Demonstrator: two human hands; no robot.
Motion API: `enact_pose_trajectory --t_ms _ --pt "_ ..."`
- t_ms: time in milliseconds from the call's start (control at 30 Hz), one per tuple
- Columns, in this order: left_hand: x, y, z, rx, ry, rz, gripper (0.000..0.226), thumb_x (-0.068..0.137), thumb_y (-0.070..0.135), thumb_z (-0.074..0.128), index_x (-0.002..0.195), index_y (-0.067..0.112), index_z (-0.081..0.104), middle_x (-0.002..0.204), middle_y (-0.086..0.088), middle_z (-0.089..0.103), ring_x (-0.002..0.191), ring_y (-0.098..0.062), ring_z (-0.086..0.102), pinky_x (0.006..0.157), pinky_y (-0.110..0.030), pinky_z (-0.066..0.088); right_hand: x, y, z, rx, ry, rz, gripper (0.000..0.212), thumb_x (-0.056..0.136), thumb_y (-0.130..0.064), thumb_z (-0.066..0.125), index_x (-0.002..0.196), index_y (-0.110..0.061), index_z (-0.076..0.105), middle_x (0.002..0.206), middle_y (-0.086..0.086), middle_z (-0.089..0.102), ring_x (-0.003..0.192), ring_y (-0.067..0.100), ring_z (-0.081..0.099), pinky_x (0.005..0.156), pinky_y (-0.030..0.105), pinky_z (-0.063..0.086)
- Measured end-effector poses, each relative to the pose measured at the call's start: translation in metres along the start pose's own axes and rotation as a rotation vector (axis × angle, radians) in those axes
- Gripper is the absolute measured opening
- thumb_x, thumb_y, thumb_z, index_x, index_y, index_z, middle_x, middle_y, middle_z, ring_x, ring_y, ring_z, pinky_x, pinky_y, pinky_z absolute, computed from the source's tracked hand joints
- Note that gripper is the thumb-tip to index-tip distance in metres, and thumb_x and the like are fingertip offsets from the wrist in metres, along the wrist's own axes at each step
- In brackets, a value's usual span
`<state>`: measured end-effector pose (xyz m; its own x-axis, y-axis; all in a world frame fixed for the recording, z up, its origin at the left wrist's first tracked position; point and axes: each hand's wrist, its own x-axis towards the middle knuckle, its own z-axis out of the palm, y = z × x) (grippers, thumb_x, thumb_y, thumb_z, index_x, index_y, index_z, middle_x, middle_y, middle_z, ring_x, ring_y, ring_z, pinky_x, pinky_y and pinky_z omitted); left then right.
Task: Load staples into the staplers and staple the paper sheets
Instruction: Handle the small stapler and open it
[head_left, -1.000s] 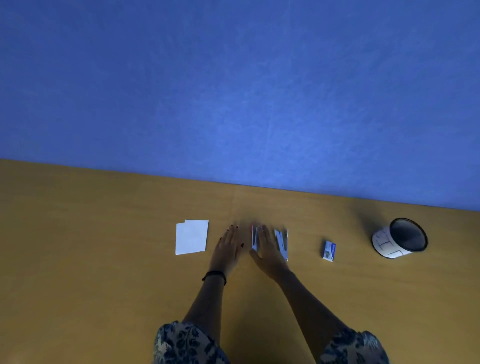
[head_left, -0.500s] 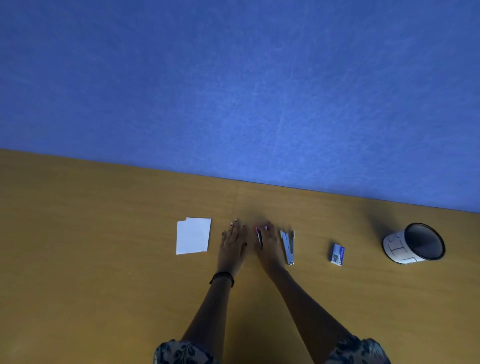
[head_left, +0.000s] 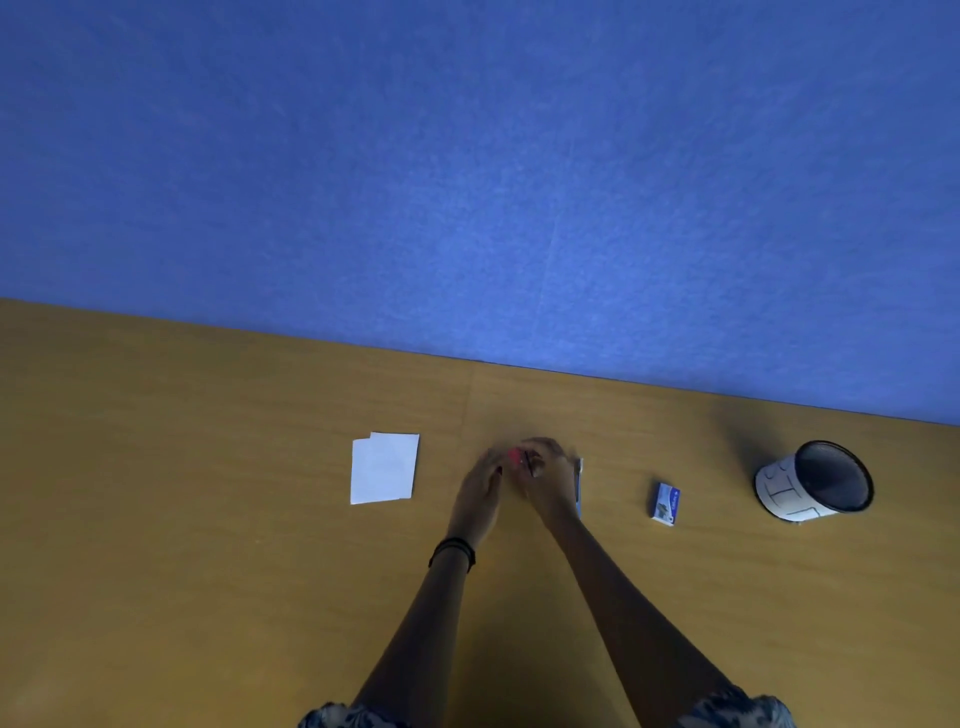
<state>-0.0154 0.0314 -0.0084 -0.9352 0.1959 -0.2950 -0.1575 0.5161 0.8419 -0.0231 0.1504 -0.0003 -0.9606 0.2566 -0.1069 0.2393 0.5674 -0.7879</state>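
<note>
Staplers lie in a row of things across the middle of the wooden table (head_left: 208, 571), reached by two bare forearms coming out of patterned sleeves (head_left: 343, 717) at the near edge. A dark wristband (head_left: 452, 552) circles the left wrist. The left hand (head_left: 478, 493) and right hand (head_left: 553, 483) meet around the red stapler (head_left: 515, 457). The right hand's fingers curl over it. The left hand's fingers reach its side, but blur hides whether they grip. The blue stapler (head_left: 578, 488) lies just beside the right hand, partly hidden by it. Two overlapping paper sheets (head_left: 384, 467) lie flat to the left. A small blue staple box (head_left: 665, 503) sits to the right. Farther right, a white cup (head_left: 779, 488) lies tipped over. A blue wall (head_left: 467, 182) rises behind the table.
</note>
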Motion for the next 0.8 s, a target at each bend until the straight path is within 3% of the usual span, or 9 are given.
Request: enact_pose_trajectory --t_ms 67,200,267,367,533,600,667,733,800 --pt "-0.005 0.011 -0.002 -0.133 -0.027 -0.065 0.037 0.103 0.025 0.031 0.131 0.014 0.051 0.128 -0.005 0.056 0.114 -0.011 0.052 0.091 -0.020 0.038 0.000 -0.006 -0.008 0.144 0.008 0.066 0.022 0.081 -0.014 0.070 0.100 -0.005 0.067 0.102 0.009 0.069 0.093 0.020 0.065 0.086 0.030 0.052" --pt "-0.014 0.030 -0.004 -0.375 -0.145 -0.171 0.037 0.104 0.026 0.026 0.107 0.004 0.055 0.095 -0.008 0.066 0.085 -0.013 0.064 0.079 -0.020 0.048 -0.006 -0.023 -0.027 0.491 -0.070 0.175 0.023 0.077 -0.002 0.068 0.095 -0.016 0.070 0.094 0.003 0.073 0.090 0.012 0.067 0.068 0.010 0.052" --pt "-0.019 0.039 -0.008 -0.475 -0.154 -0.208 0.035 0.104 0.023 0.026 0.101 0.001 0.053 0.082 -0.010 0.066 0.073 -0.016 0.065 0.074 -0.023 0.053 -0.011 -0.029 -0.035 0.539 -0.112 0.159 0.027 0.076 -0.005 0.068 0.089 -0.028 0.070 0.092 -0.006 0.073 0.090 0.008 0.068 0.072 0.013 0.052" --pt "-0.027 0.051 -0.015 -0.554 -0.112 -0.205 0.037 0.104 0.021 0.027 0.090 0.003 0.056 0.072 -0.011 0.061 0.059 -0.017 0.060 0.062 -0.024 0.055 -0.017 -0.035 -0.047 0.589 -0.168 0.129 0.026 0.080 -0.004 0.066 0.095 -0.025 0.070 0.099 -0.003 0.072 0.096 0.011 0.067 0.085 0.026 0.053" --pt "-0.046 0.067 -0.016 -0.532 -0.040 -0.102 0.036 0.103 0.018 0.031 0.081 0.015 0.060 0.068 -0.008 0.051 0.052 -0.014 0.051 0.059 -0.022 0.054 -0.025 -0.046 -0.071 0.584 -0.225 0.044 0.025 0.085 0.002 0.057 0.105 -0.008 0.068 0.086 -0.002 0.066 0.076 0.002 0.061 0.073 0.018 0.051" --pt "-0.052 0.074 -0.014 -0.517 -0.027 -0.069 0.031 0.102 0.017 0.034 0.085 0.009 0.059 0.065 -0.005 0.049 0.052 -0.013 0.048 0.061 -0.025 0.055 -0.030 -0.050 -0.079 0.594 -0.206 0.060 0.028 0.086 -0.001 0.057 0.109 -0.013 0.066 0.092 0.000 0.066 0.079 0.003 0.061 0.072 0.012 0.050" --pt "-0.056 0.082 -0.013 -0.503 -0.004 -0.037 0.027 0.101 0.014 0.036 0.089 0.004 0.057 0.062 -0.003 0.048 0.053 -0.015 0.047 0.062 -0.027 0.054 -0.035 -0.054 -0.085 0.592 -0.157 0.088 0.029 0.089 -0.008 0.059 0.118 -0.011 0.062 0.102 0.006 0.067 0.090 0.010 0.062 0.081 0.019 0.051" --pt "-0.059 0.089 -0.012 -0.488 0.018 -0.008 0.026 0.100 0.012 0.037 0.084 0.007 0.056 0.063 -0.003 0.050 0.053 -0.013 0.049 0.059 -0.025 0.052 -0.040 -0.060 -0.090 0.532 -0.091 0.065 0.025 0.089 -0.016 0.061 0.112 -0.009 0.065 0.101 0.014 0.069 0.088 0.012 0.061 0.082 0.025 0.050" --pt "-0.064 0.094 -0.011 -0.464 0.030 0.025 0.026 0.099 0.011 0.038 0.080 0.011 0.056 0.066 -0.006 0.054 0.051 -0.012 0.051 0.056 -0.022 0.050 -0.044 -0.065 -0.093 0.462 -0.037 0.031 0.017 0.088 -0.017 0.062 0.103 -0.011 0.068 0.091 0.012 0.070 0.075 0.008 0.060 0.069 0.013 0.047"
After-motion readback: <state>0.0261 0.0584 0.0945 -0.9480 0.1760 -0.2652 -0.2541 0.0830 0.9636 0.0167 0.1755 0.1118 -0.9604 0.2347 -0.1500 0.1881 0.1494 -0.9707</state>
